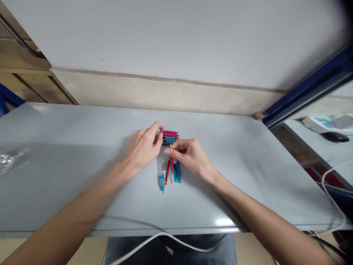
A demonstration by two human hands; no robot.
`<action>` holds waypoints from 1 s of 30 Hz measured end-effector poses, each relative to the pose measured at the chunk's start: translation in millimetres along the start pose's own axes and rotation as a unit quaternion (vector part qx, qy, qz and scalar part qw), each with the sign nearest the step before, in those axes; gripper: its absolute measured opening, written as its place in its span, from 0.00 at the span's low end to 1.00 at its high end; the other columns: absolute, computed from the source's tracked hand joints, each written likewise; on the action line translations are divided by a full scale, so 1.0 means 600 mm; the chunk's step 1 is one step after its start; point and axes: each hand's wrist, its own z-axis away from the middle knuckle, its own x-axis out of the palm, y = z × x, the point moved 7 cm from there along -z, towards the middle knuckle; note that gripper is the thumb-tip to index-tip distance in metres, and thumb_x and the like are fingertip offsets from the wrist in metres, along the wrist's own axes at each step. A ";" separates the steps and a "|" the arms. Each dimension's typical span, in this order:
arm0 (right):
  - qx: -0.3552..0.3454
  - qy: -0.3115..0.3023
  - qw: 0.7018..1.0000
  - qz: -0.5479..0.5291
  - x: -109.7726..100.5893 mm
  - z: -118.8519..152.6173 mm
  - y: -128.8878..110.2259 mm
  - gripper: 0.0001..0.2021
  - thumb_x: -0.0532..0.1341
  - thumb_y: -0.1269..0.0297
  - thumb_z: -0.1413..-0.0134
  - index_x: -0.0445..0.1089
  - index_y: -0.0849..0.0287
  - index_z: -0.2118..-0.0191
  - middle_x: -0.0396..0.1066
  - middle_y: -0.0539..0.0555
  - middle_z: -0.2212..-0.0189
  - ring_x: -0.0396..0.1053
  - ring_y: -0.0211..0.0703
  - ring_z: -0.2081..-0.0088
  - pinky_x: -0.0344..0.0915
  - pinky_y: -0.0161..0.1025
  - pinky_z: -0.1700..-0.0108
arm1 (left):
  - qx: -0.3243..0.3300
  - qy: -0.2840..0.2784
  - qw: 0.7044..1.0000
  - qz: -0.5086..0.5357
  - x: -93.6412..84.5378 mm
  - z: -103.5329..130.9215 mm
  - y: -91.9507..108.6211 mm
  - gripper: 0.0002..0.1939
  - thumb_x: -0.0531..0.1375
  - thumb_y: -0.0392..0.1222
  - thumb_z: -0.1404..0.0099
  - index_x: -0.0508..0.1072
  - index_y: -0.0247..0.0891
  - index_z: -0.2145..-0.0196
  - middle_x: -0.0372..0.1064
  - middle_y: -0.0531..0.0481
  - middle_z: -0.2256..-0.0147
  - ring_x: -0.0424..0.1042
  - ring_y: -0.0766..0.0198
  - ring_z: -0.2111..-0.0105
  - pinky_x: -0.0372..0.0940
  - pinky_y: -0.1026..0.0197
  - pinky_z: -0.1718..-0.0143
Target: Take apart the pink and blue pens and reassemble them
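Observation:
Near the middle of the grey table, my left hand [147, 142] is curled at the left end of a row of pens, its thumb and fingers bent close together; what lies between them is hidden. The row holds a pink pen [171, 133] and a blue pen [168, 140], lying sideways. My right hand [186, 152] pinches a thin red refill [172, 165] that points toward me. Just below lie another red refill [167, 172], a clear and blue pen part [161, 180] and blue pen barrels [177, 173], partly under my right hand.
Crumpled clear plastic [6, 162] lies at the table's far left. A white cable [165, 234] crosses in front of the near edge [132, 232]. At right, past a blue frame [309, 82], a black mouse [335, 137] rests on another surface. A wall stands behind.

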 end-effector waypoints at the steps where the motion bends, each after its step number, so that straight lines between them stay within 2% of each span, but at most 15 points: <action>1: 0.010 0.001 1.000 -0.005 -0.001 -0.001 0.004 0.19 0.68 0.50 0.45 0.69 0.60 0.74 0.68 0.49 0.80 0.62 0.35 0.78 0.59 0.35 0.73 | 0.000 0.001 1.000 0.000 0.000 0.000 0.000 0.07 0.53 0.40 0.28 0.70 0.43 0.56 0.73 0.56 0.71 0.69 0.66 0.74 0.56 0.63 0.71; 7: 0.051 0.011 0.999 0.000 -0.007 -0.004 0.024 0.13 0.68 0.55 0.46 0.71 0.60 0.70 0.71 0.49 0.82 0.62 0.35 0.80 0.57 0.35 0.75 | 0.001 0.007 1.000 -0.009 -0.002 0.000 -0.001 0.06 0.54 0.39 0.30 0.70 0.42 0.59 0.70 0.57 0.74 0.67 0.67 0.76 0.55 0.62 0.71; 12: 0.075 -0.003 0.997 0.014 -0.005 -0.001 0.024 0.14 0.72 0.55 0.50 0.70 0.59 0.69 0.73 0.50 0.81 0.66 0.36 0.78 0.60 0.34 0.74 | 0.008 0.001 1.000 -0.017 -0.001 -0.001 0.000 0.06 0.54 0.39 0.31 0.71 0.42 0.60 0.71 0.56 0.74 0.67 0.66 0.75 0.56 0.62 0.70; 16: 0.087 -0.007 0.996 0.035 -0.004 0.001 0.019 0.14 0.72 0.56 0.51 0.71 0.59 0.69 0.71 0.48 0.82 0.64 0.35 0.79 0.58 0.33 0.76 | 0.010 0.007 1.000 -0.020 -0.002 0.000 0.000 0.06 0.54 0.39 0.31 0.71 0.43 0.61 0.69 0.56 0.75 0.66 0.66 0.76 0.56 0.62 0.71; 20: 0.069 -0.007 0.994 0.086 -0.004 0.000 0.019 0.11 0.70 0.58 0.49 0.72 0.60 0.70 0.65 0.45 0.82 0.57 0.32 0.80 0.51 0.33 0.77 | 0.008 0.006 1.000 -0.022 -0.001 0.000 -0.001 0.06 0.54 0.39 0.31 0.72 0.43 0.61 0.68 0.57 0.75 0.65 0.66 0.77 0.55 0.62 0.71; 23: 0.039 -0.011 0.991 0.129 -0.003 0.001 0.019 0.12 0.69 0.56 0.47 0.73 0.59 0.71 0.60 0.43 0.83 0.51 0.31 0.79 0.47 0.34 0.77 | 0.007 0.005 1.000 -0.021 0.000 0.000 -0.001 0.06 0.54 0.39 0.31 0.72 0.43 0.61 0.68 0.57 0.75 0.65 0.67 0.76 0.55 0.62 0.71; 30: 0.018 0.006 0.976 0.218 -0.005 0.010 0.002 0.11 0.67 0.56 0.43 0.76 0.58 0.68 0.57 0.43 0.83 0.49 0.33 0.79 0.47 0.36 0.76 | 0.009 0.006 1.000 -0.024 -0.001 0.000 -0.001 0.06 0.54 0.39 0.31 0.72 0.43 0.60 0.69 0.56 0.75 0.65 0.66 0.76 0.56 0.62 0.71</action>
